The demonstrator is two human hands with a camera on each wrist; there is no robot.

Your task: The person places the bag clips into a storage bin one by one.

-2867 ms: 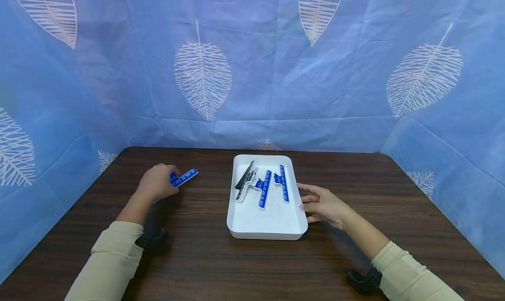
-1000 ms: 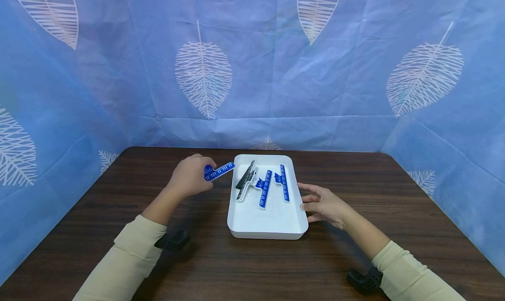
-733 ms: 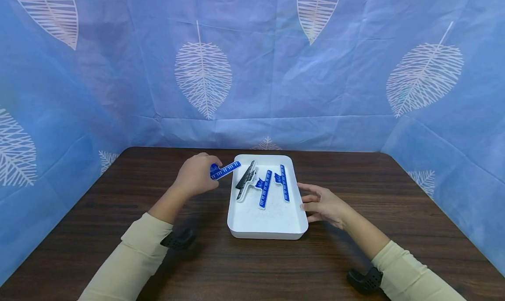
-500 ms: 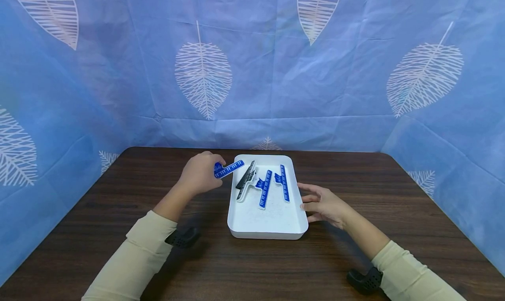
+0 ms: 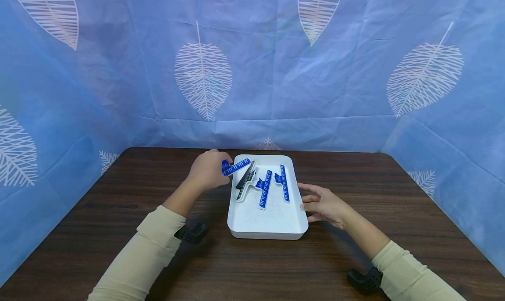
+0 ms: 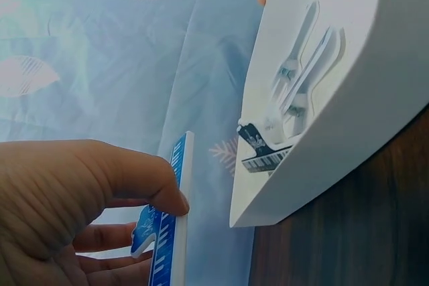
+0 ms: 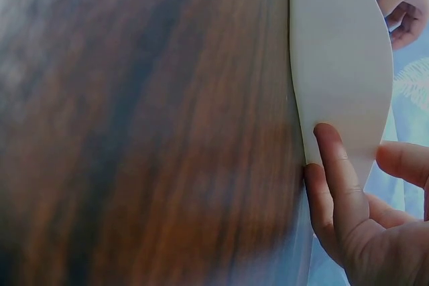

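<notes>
My left hand [image 5: 211, 169] pinches a blue clip [image 5: 236, 166] with a white keyboard-like pattern along its long bar. The clip is raised at the left rim of the white tray [image 5: 268, 226], its far end over the tray. In the left wrist view, the thumb presses the clip [image 6: 175, 222] and the other fingers lie behind it. My right hand [image 5: 325, 208] rests against the tray's right wall with fingers extended. In the right wrist view, its fingertips touch the outer wall [image 7: 342, 58].
Inside the tray lie two blue clips, one [image 5: 265, 189] in the middle and one [image 5: 282, 183] at the right. A black-and-white clip [image 5: 245, 189] and a black clip [image 5: 244, 176] overlap at the left. Dark wooden table [image 5: 260, 270]; blue leaf-printed cloth [image 5: 252, 73] behind.
My left hand has carried the blue clip rightward from the left part of the table to the tray's left rim. The right hand and the tray have stayed in place.
</notes>
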